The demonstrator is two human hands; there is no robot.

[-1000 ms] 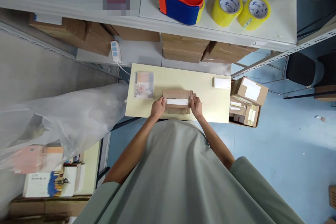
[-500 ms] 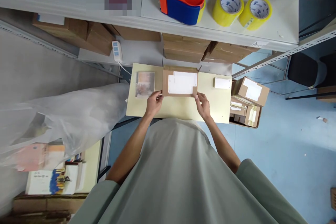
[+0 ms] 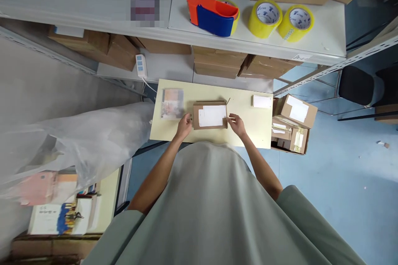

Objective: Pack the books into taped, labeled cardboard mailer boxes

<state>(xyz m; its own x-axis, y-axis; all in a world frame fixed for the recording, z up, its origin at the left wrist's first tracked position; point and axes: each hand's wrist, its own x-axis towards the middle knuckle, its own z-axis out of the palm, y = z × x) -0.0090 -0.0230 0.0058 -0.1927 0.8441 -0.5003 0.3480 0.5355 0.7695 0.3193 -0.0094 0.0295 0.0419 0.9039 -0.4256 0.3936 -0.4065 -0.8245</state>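
Note:
A small cardboard box [image 3: 195,121] with white paper labels on its top lies flat on the pale yellow table [image 3: 248,132]. Beside its left end is my left hand [image 3: 184,126], fingers bent and loosely apart, with a narrow gap to the cardboard. My right hand [image 3: 236,125] is at the opposite end, thumb and fingers parted, fingertips at or just off the box's edge. A thin flap or strip sticks up at the box's far right corner. To the left rests a plastic-wrapped printed item [image 3: 173,103]; a stack of white slips [image 3: 261,101] lies right.
On the shelf [image 3: 323,39] above stand an orange-and-blue tape dispenser [image 3: 214,18] and yellow tape rolls [image 3: 265,18]. Boxes [image 3: 217,62] fill the lower shelf near a power strip [image 3: 141,65]. Clear plastic sheeting [image 3: 102,136] bulges at left; packed cartons [image 3: 297,112] stand right.
The box has come down flat and closer to my body. My hands have moved nearer too and loosened from its ends. The camera view has shifted slightly.

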